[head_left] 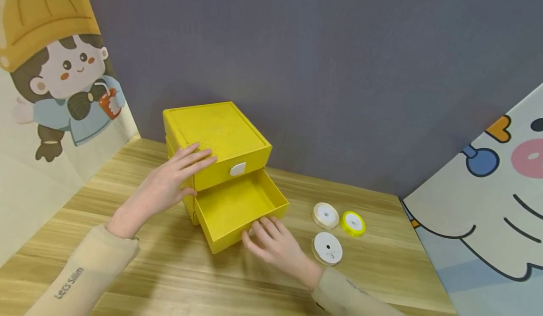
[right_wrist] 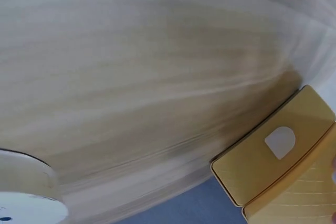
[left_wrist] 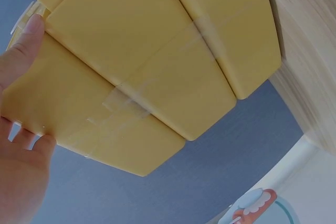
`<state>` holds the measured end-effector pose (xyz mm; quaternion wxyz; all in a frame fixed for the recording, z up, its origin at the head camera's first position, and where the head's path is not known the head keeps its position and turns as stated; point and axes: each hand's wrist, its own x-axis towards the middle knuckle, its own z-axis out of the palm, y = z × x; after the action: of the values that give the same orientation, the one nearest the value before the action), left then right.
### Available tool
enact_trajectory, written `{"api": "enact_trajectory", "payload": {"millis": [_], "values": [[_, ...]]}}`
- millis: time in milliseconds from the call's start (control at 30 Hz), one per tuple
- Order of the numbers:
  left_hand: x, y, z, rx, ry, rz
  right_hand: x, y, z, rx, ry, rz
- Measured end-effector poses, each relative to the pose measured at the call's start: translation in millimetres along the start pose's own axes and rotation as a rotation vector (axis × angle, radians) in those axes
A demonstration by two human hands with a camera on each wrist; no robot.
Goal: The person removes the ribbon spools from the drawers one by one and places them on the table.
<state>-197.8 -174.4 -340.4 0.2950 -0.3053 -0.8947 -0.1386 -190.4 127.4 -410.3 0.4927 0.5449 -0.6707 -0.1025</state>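
Observation:
A yellow drawer cabinet stands on the wooden table, its middle drawer pulled out and bare inside. My left hand rests on the cabinet's near left corner, fingers stretched over the top and thumb down by the side. In the left wrist view, that hand lies against the cabinet side, which has clear tape across it. My right hand pinches the white handle at the drawer's front, mostly hidden behind the fingers. The right wrist view shows the bottom drawer closed, with its white handle.
Right of the cabinet lie three ribbon spools: a cream one, a bright yellow one and a white-faced one. A grey wall rises behind the table. Cartoon-printed panels flank both sides.

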Motion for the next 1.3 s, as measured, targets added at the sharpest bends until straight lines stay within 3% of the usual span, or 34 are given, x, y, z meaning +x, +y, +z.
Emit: {"api": "enact_trajectory", "payload": {"millis": [200,533,767,933,1300], "values": [[-1.0,-0.3,1.7,0.006,0.001,0.007,19,9,3,-0.027,-0.022,0.008],[-1.7,0.0,1.4,0.015,0.005,0.016,35,11,31,-0.057,0.01,0.041],[-1.7,-0.1,0.5,0.024,0.007,0.023,31,6,62,-0.037,-0.027,0.063],[-1.1,0.2,0.8,0.021,0.011,0.025,35,8,75,-0.065,0.011,0.076],[0.5,0.1,2.2,0.007,0.015,0.022,41,8,87,-0.103,0.011,0.126]]}}
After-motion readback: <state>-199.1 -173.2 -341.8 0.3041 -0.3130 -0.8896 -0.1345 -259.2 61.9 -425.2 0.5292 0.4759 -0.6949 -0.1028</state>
